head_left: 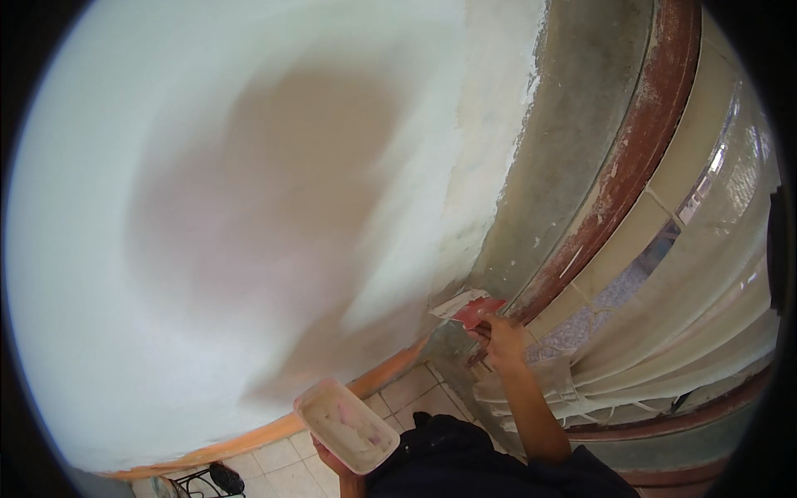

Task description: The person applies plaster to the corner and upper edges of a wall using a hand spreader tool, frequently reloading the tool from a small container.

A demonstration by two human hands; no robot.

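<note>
My right hand (502, 339) is closed around a red putty spreader (480, 312), fingers toward the corner. White paste coats part of the spreader, and its far edge is at the lower wall, where the white coat meets bare grey plaster; I cannot tell how firmly it touches. Lower down, my left hand (330, 458) grips a shallow rectangular plastic tub (370, 417) by its side. The tub is tilted toward me, with smears of whitish paste and pinkish marks inside. Much of the left hand is hidden beneath the tub.
A white wall (100, 249) fills the left, with a broad shadow and an orange strip (390, 367) along its foot. To the right run grey plaster (573, 124), a worn red frame (610, 178) and draped plastic sheeting (697, 307). Floor tiles (274, 455) and a black metal stand (199, 481) lie below.
</note>
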